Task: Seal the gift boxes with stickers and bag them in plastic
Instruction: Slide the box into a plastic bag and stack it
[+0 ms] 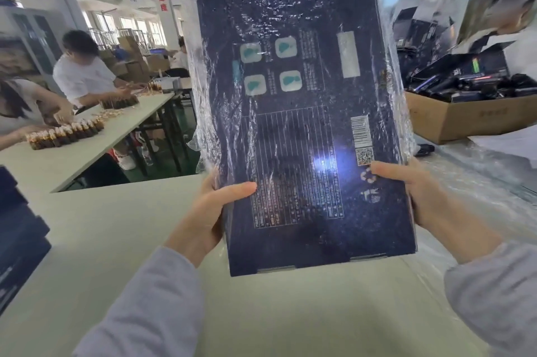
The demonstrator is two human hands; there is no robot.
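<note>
Gift box (296, 112), dark blue, was held upright above the table (96, 229), mostly sleeved in the plastic bag (389, 72); near end bare. Left hand (209, 217) and right hand (418, 194) each gripped a near side edge, thumbs on the printed face. Risk: slick film could let the box slide out, or the bag could tear at a corner

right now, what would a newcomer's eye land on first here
The dark blue box fills the centre, raised upright with a crinkled clear bag over it. The left grip and right grip hold its lower sides. On the left, people line up brown bottles on a long table; on the right, a carton holds dark items.
</note>
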